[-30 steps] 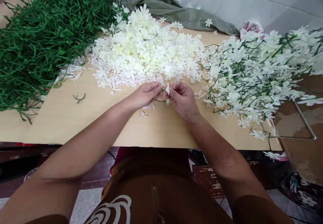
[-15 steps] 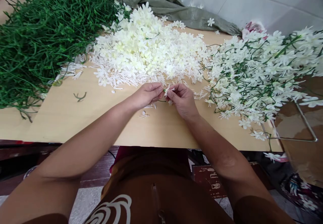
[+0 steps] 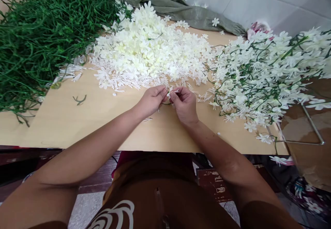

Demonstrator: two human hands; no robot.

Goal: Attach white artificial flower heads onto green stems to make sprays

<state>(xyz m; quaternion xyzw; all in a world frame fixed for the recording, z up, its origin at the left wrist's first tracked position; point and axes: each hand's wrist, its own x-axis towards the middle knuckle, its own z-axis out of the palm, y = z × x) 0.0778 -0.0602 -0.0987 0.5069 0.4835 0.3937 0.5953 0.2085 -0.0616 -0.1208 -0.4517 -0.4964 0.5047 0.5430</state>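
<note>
Left hand (image 3: 151, 100): fingers closed in a pinch on a thin green stem (image 3: 165, 103). Right hand (image 3: 184, 104): fingertips pinched shut on a small white blossom (image 3: 170, 91), which is held against the stem tip. Both are held mid-worktop (image 3: 90, 118), just in front of the loose blossom pile (image 3: 150, 50). Bare stems (image 3: 46, 25) are heaped at the left rear corner and finished sprays (image 3: 271, 67) along the right edge.

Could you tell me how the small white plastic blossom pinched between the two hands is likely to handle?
The small white plastic blossom is probably very light: the left hand and right hand hold it by fingertips alone. Its thin petals likely bend easily. Dropped, it would probably lie still like the loose blossoms nearby, not roll.
</note>
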